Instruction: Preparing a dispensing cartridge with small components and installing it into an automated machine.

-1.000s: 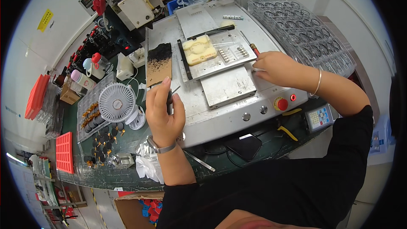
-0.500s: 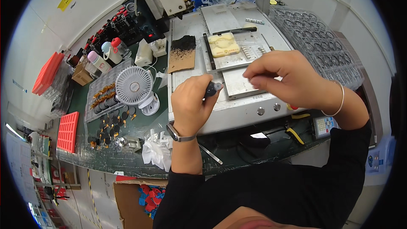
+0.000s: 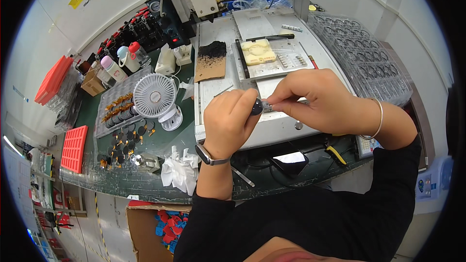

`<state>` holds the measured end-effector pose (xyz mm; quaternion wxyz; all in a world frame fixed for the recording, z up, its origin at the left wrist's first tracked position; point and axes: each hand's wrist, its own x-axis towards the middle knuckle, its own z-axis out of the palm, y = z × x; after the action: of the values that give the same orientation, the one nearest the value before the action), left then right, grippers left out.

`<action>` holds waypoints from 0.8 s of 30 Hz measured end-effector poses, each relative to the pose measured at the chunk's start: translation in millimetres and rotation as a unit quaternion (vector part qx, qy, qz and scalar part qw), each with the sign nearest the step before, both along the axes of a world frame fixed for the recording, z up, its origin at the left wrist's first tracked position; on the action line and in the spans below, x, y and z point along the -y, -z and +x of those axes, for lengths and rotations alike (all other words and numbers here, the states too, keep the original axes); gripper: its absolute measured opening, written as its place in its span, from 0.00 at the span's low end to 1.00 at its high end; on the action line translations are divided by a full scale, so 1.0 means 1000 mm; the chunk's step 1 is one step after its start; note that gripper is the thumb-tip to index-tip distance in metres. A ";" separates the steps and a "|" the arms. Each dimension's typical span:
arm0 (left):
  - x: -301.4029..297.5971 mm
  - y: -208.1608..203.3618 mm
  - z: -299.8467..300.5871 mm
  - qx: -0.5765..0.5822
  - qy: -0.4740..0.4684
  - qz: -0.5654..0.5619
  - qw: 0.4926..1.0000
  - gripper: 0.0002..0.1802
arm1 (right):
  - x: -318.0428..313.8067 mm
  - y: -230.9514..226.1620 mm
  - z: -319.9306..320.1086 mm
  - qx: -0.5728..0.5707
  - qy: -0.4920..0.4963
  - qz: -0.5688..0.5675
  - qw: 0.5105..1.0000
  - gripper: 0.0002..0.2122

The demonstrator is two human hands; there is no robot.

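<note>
Green desk (image 3: 111, 180) spreading beneath the grey metal platform (image 3: 272, 133); stacked clear trays (image 3: 359, 53) sitting along the platform's right side; white fan (image 3: 154, 95) standing left of the platform. Left hand (image 3: 227, 121) hovering over the platform's near edge, its grip wrapping snugly around a dark-ended tool (image 3: 257, 107), fingers hiding most of it. Right hand (image 3: 320, 101) facing it over the same platform edge, its grip pinching a small silvery piece (image 3: 266, 105) between thumb and finger; the piece is sitting right at the tool's dark end, above the platform
</note>
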<state>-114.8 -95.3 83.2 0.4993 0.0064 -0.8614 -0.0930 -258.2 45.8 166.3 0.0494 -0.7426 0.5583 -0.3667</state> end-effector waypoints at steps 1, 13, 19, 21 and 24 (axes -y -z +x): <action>-0.001 -0.001 0.000 -0.001 -0.001 0.000 1.000 0.17 | 0.000 0.000 0.000 -0.032 -0.001 -0.011 0.999 0.03; -0.012 -0.002 -0.002 0.013 -0.040 -0.027 0.999 0.27 | -0.001 -0.002 -0.008 -0.124 0.045 -0.033 0.991 0.05; -0.010 -0.006 0.002 0.028 -0.029 -0.105 0.994 0.25 | -0.008 -0.007 -0.012 -0.204 0.042 0.034 0.977 0.06; -0.009 -0.005 0.000 0.019 -0.019 -0.115 0.993 0.23 | -0.008 -0.009 -0.012 -0.169 0.045 0.080 0.981 0.07; -0.008 -0.002 -0.002 -0.009 -0.004 -0.133 0.991 0.21 | -0.006 -0.014 -0.012 0.008 0.082 0.231 0.969 0.09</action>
<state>-117.0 -87.1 85.3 0.5038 -0.0573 -0.8616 0.0245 -270.6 52.0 180.5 0.1935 -0.6595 0.6867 -0.2369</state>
